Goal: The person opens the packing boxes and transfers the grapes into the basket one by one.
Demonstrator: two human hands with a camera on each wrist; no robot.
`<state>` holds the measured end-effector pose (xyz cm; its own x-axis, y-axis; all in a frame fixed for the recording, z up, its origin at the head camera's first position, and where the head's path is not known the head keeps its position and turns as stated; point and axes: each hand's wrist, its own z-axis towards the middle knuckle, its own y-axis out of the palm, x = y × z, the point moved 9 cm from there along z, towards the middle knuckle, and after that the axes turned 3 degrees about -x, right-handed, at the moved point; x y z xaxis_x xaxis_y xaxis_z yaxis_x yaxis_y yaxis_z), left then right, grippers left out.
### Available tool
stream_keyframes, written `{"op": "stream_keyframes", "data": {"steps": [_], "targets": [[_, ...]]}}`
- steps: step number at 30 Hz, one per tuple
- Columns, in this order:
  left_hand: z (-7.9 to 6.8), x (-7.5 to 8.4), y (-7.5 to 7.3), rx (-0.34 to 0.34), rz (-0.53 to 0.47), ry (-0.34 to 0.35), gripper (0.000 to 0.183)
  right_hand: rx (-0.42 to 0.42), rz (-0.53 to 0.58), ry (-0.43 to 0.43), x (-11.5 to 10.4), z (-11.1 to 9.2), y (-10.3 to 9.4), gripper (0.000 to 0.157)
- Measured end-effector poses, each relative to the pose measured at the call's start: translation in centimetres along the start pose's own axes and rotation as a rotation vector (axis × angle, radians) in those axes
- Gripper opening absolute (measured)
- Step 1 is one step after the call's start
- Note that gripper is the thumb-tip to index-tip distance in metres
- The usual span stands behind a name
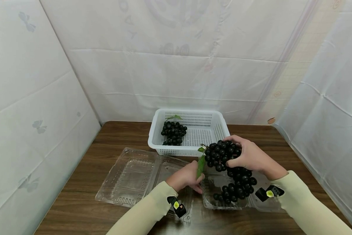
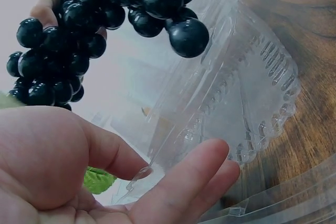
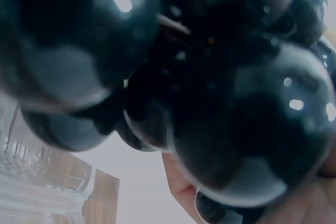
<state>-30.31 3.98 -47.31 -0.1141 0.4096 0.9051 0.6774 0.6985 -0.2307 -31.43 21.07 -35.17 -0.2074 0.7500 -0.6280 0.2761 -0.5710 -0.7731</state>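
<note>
My right hand [image 1: 249, 158] grips a bunch of black grapes [image 1: 221, 155] from above, thumb on the near side. The bunch is over a clear plastic clamshell box [image 1: 209, 204], and more black grapes [image 1: 237, 189] curve down below it over the box. A green leaf [image 1: 200, 167] hangs at the bunch's left end, beside my left hand [image 1: 187, 176]. In the left wrist view, the thumb and fingers [image 2: 202, 169] of that hand pinch the box's rim from both sides. Grapes [image 3: 252, 124] fill most of the right wrist view and hide much of the right hand.
A white perforated basket [image 1: 190, 150] stands at the back of the wooden table [image 1: 81, 192], with another bunch of black grapes [image 1: 174, 133] in its left side. A second clear plastic clamshell box [image 1: 134, 176] lies opened flat at the left, partly under the left forearm.
</note>
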Motion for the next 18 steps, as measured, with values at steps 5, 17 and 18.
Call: {"op": "stream_keyframes", "data": {"steps": [5, 17, 18], "targets": [[-0.4, -0.2, -0.2, -0.007, -0.065, 0.012, 0.064, -0.007, 0.015, -0.005, -0.5, 0.2, -0.4, 0.075], [0.5, -0.9, -0.2, 0.051, -0.114, -0.088, 0.078, 0.027, 0.072, 0.002, -0.8, 1.6, -1.6, 0.073], [0.5, -0.9, -0.2, 0.054, -0.101, -0.092, 0.075, 0.030, 0.076, 0.004, -0.8, 1.7, -1.7, 0.073]]}}
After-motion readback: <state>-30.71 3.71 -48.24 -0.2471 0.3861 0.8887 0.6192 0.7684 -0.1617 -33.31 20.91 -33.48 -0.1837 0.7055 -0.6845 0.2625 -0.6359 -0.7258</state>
